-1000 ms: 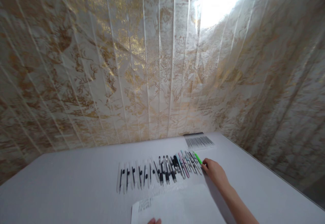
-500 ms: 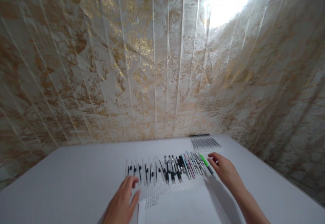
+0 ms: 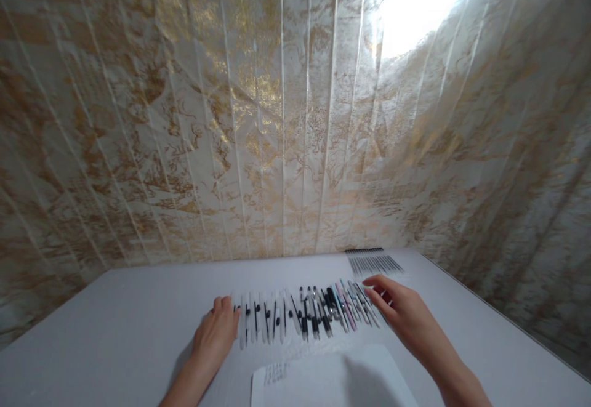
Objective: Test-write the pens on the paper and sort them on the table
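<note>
A row of several pens lies side by side on the white table, clear-barrelled at the left, black-gripped in the middle, pastel and grey at the right. At the row's left end, my left hand rests with fingers lightly bent and thumb apart, beside the leftmost clear pen, partly covering that end. My right hand is over the right end, thumb and forefinger curved with a gap between them. The green pen there is hidden behind this hand.
Paper with handwriting lies in front of the pens. Behind them, near the far edge, is a group of thin dark refills or sticks. A gold-patterned curtain hangs behind the white table.
My left hand has moved forward and left to the row's left end. My right hand has shifted left over the right end, so the green pen no longer shows.
</note>
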{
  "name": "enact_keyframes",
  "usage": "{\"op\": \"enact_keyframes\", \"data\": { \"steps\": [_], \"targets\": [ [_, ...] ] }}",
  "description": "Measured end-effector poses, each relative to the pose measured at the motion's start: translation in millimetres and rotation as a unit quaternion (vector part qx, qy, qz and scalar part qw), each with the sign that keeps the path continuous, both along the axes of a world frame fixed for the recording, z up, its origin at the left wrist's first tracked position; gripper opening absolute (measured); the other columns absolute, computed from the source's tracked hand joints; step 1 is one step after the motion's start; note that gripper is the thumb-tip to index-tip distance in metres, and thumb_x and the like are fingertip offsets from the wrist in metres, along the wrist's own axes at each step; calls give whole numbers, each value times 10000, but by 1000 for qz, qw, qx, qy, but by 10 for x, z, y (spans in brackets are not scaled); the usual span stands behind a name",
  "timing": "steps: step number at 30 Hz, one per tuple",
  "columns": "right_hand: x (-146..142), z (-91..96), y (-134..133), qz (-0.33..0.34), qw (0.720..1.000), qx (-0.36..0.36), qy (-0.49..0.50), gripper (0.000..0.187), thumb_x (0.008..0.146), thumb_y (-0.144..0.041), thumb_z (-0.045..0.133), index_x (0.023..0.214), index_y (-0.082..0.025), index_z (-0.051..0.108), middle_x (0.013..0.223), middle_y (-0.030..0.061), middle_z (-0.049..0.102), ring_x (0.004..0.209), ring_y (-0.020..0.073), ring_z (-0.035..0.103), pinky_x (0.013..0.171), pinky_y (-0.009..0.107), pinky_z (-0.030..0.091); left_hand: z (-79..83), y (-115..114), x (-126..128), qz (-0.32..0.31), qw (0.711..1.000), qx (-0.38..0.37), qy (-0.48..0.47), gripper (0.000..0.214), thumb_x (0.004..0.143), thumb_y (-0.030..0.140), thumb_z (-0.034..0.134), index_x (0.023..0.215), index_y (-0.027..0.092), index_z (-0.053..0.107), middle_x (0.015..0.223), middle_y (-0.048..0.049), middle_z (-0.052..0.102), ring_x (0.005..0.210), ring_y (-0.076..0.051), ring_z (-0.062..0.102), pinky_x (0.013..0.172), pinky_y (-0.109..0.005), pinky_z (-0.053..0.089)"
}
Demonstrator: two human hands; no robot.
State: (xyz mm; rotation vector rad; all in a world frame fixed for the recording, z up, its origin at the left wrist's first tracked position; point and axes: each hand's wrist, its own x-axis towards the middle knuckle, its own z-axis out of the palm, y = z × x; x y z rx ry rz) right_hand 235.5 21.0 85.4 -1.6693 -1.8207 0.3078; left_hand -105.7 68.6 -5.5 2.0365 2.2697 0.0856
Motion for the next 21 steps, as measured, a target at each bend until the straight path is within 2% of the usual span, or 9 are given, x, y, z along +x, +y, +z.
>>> {"op": "enact_keyframes", "data": {
  "steps": [3, 5, 8, 11, 13, 16, 18, 21],
  "targets": [
    [-96, 60, -21, 12, 1000, -2, 13, 347, 846, -471, 439, 888, -203, 655, 754, 68, 707, 679, 221, 639, 646, 304, 458, 10, -94, 35, -8, 1000, -7, 15, 291, 973, 199, 342, 1185, 63, 489, 1146, -156, 548, 1050, -249, 603, 838, -313, 457],
    [-154, 97, -35, 21, 999, 2, 27, 336, 842, -468, 449, 881, -206, 656, 743, 63, 710, 665, 217, 640, 632, 299, 458, 3, -131, 61, -11, 999, -12, 29, 297, 935, 130, 392, 1210, 67, 487, 1166, -152, 548, 1072, -251, 586, 851, -308, 447],
    [-215, 139, -47, 33, 998, 9, 44, 318, 851, -448, 454, 882, -206, 657, 728, 52, 710, 651, 205, 638, 622, 288, 459, -28, -119, 83, -2, 999, -10, 53, 372, 895, -7, 310, 1197, 66, 515, 1158, -156, 561, 1058, -244, 586, 866, -313, 435],
    [-238, 155, -46, 40, 998, 5, 44, 317, 866, -436, 443, 896, -199, 651, 727, 48, 701, 646, 197, 626, 622, 287, 453, -67, -13, 62, 16, 997, -4, 72, 408, 899, -44, 245, 1128, 58, 567, 1117, -166, 589, 1037, -246, 595, 836, -322, 453],
    [-232, 153, -45, 44, 998, -2, 37, 319, 870, -433, 433, 902, -197, 645, 735, 51, 697, 660, 201, 625, 638, 295, 451, -85, 94, 24, 33, 996, 1, 84, 332, 931, 0, 305, 1089, 67, 589, 1098, -145, 611, 1022, -233, 605, 827, -333, 473],
    [-200, 148, -51, 42, 999, -10, 33, 324, 864, -438, 428, 908, -199, 643, 779, 63, 707, 703, 213, 634, 680, 311, 453, -96, 251, -58, 62, 993, 8, 97, 170, 945, 167, 501, 1072, 115, 601, 1096, -82, 633, 989, -206, 618, 832, -375, 506],
    [-175, 153, -61, 37, 999, -12, 30, 336, 854, -450, 424, 904, -199, 642, 801, 72, 712, 719, 221, 635, 695, 322, 453, -97, 318, -115, 76, 992, 11, 95, 191, 921, 258, 573, 1064, 136, 608, 1103, -67, 635, 984, -206, 621, 829, -397, 520],
    [-153, 167, -72, 31, 999, -13, 22, 353, 848, -466, 411, 892, -199, 637, 807, 80, 712, 722, 230, 630, 695, 332, 450, -112, 352, -199, 79, 994, 17, 73, 203, 917, 274, 581, 1064, 137, 610, 1116, -71, 631, 1001, -213, 617, 841, -410, 519]
  ]
}}
